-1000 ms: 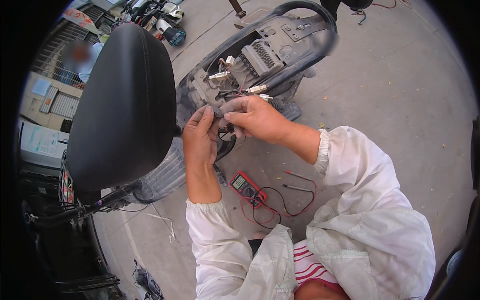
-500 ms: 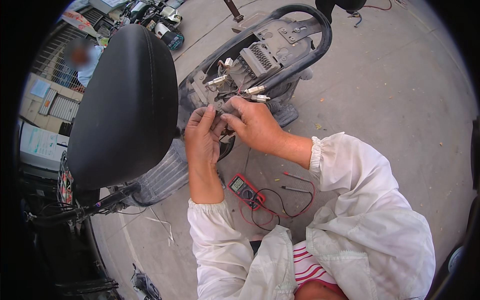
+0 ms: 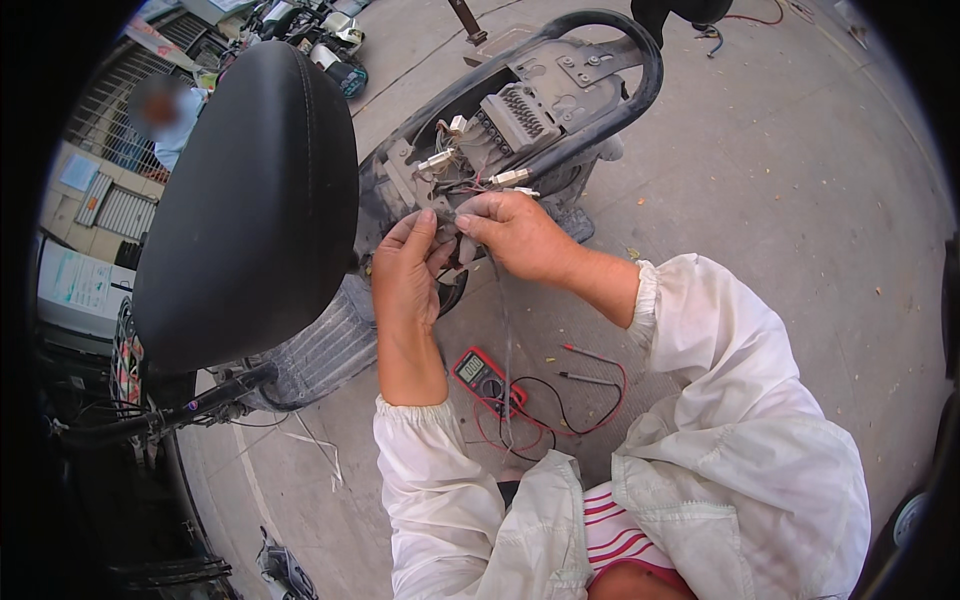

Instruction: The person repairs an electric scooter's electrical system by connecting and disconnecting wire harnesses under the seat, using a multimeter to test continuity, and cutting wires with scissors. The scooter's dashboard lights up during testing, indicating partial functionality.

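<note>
An electric scooter stands in front of me with its black seat tipped up and its rear compartment laid bare, showing a finned grey controller box and loose white connectors. Both hands meet at the wiring bundle beside the compartment. My left hand pinches the wires from below with fingers pointing up. My right hand grips the same bundle from the right. What exactly lies between the fingertips is hidden.
A red multimeter with red and black probe leads lies on the concrete below my arms. The black rear grab rail curves around the compartment. Another person stands at the far left near parked scooters.
Both hands have stayed joined on the wiring, shifting slightly up toward the compartment. The fingers have regripped a little.
</note>
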Action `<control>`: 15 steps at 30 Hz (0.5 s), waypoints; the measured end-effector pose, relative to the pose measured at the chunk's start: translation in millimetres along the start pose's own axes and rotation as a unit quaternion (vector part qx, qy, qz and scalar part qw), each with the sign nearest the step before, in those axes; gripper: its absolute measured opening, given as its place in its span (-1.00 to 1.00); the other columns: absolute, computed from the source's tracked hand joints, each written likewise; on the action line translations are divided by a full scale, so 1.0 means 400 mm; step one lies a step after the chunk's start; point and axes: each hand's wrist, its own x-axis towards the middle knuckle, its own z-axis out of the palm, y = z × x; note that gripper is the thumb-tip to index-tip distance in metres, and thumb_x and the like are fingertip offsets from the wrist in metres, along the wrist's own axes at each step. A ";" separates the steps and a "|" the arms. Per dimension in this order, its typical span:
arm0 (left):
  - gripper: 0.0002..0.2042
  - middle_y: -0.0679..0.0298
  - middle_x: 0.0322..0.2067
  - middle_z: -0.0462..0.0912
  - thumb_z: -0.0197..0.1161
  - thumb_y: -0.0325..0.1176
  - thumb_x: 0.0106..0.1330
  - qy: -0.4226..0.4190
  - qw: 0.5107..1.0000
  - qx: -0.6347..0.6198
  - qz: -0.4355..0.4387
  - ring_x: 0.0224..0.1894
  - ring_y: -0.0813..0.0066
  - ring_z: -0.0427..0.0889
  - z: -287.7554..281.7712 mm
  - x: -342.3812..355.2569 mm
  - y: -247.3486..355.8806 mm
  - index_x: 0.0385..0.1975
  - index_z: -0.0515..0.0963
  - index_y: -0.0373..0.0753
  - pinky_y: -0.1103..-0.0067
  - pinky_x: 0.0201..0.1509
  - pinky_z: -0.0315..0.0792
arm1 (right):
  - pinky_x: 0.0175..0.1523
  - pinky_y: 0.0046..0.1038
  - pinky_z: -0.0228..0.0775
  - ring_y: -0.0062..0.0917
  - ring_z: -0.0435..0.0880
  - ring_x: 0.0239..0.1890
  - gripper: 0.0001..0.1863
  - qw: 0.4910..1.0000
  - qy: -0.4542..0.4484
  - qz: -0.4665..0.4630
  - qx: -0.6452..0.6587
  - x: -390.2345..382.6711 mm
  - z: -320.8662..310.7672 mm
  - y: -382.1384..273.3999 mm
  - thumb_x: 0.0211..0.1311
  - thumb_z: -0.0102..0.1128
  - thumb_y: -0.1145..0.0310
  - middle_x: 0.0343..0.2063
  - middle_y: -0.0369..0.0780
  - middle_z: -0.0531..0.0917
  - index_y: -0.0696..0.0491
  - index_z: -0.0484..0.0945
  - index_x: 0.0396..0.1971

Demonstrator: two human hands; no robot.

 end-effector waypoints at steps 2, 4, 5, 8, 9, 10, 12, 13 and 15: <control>-0.85 0.24 -0.36 0.67 0.27 -0.37 0.34 0.001 1.000 -0.003 0.002 -0.34 0.55 0.66 0.010 0.003 -0.006 -0.27 0.58 -0.34 0.68 -0.23 0.57 | -0.30 -0.55 0.44 -0.66 0.58 -0.46 -0.77 0.999 -0.016 -0.012 0.031 0.013 -0.009 0.048 0.38 0.05 0.36 -0.48 -0.28 0.63 0.23 0.57 -0.23; -0.87 0.22 -0.34 0.69 0.25 -0.37 0.36 -0.003 1.000 0.002 0.008 -0.32 0.50 0.68 0.006 0.003 -0.006 -0.27 0.58 -0.31 0.63 -0.19 0.59 | -0.23 -0.54 0.45 -0.64 0.60 -0.42 -0.78 0.998 -0.025 0.004 0.050 0.015 -0.006 0.048 0.38 0.04 0.38 -0.46 -0.27 0.63 0.24 0.57 -0.23; -0.88 0.21 -0.33 0.69 0.23 -0.37 0.36 -0.006 1.000 0.004 0.011 -0.31 0.48 0.69 0.005 0.003 -0.006 -0.27 0.58 -0.30 0.61 -0.17 0.59 | -0.20 -0.54 0.45 -0.63 0.61 -0.40 -0.78 0.998 -0.029 0.011 0.059 0.016 -0.005 0.047 0.39 0.03 0.39 -0.44 -0.26 0.63 0.25 0.56 -0.24; -0.90 0.23 -0.35 0.69 0.26 -0.40 0.34 -0.020 0.999 0.023 0.011 -0.32 0.49 0.68 0.021 -0.008 0.003 -0.29 0.59 -0.29 0.61 -0.18 0.60 | -0.24 -0.54 0.45 -0.63 0.61 -0.41 -0.78 0.999 -0.018 0.026 0.041 0.009 -0.005 0.033 0.39 0.04 0.38 -0.45 -0.26 0.63 0.24 0.56 -0.26; -0.91 0.23 -0.36 0.69 0.26 -0.41 0.33 -0.017 1.000 0.019 0.017 -0.32 0.49 0.68 0.017 -0.005 0.000 -0.30 0.59 -0.29 0.61 -0.19 0.60 | -0.26 -0.53 0.45 -0.63 0.61 -0.42 -0.78 0.999 -0.016 0.020 0.031 0.008 -0.001 0.032 0.39 0.04 0.37 -0.46 -0.27 0.63 0.23 0.56 -0.27; -0.91 0.23 -0.37 0.68 0.27 -0.42 0.33 -0.013 1.000 0.015 0.023 -0.33 0.49 0.68 0.010 0.000 -0.006 -0.30 0.59 -0.30 0.61 -0.20 0.60 | -0.28 -0.52 0.45 -0.64 0.60 -0.42 -0.79 1.000 -0.015 0.014 0.021 0.008 0.003 0.032 0.39 0.05 0.37 -0.47 -0.27 0.62 0.22 0.56 -0.28; -0.92 0.22 -0.37 0.68 0.27 -0.44 0.32 -0.008 0.999 0.006 0.033 -0.34 0.49 0.68 0.007 0.004 -0.012 -0.32 0.57 -0.32 0.62 -0.21 0.60 | -0.32 -0.44 0.43 -0.51 0.60 -0.46 -0.78 0.999 0.003 -0.011 -0.030 0.006 0.011 0.030 0.36 0.07 0.34 -0.52 -0.21 0.61 0.20 0.56 -0.32; -0.91 0.20 -0.37 0.67 0.26 -0.45 0.33 -0.006 0.999 0.001 0.038 -0.35 0.50 0.68 0.007 0.005 -0.013 -0.33 0.57 -0.35 0.63 -0.22 0.60 | -0.34 -0.36 0.42 -0.37 0.60 -0.49 -0.78 0.997 0.019 -0.031 -0.070 0.004 0.014 0.027 0.33 0.09 0.33 -0.57 -0.13 0.61 0.20 0.55 -0.35; -0.91 0.17 -0.37 0.67 0.23 -0.47 0.34 -0.007 0.999 -0.009 0.038 -0.36 0.49 0.68 0.009 0.006 -0.016 -0.34 0.55 -0.37 0.62 -0.23 0.62 | -0.36 -0.25 0.39 -0.16 0.59 -0.50 -0.77 0.986 0.046 -0.081 -0.135 0.002 0.014 0.030 0.30 0.12 0.31 -0.60 -0.02 0.58 0.20 0.52 -0.39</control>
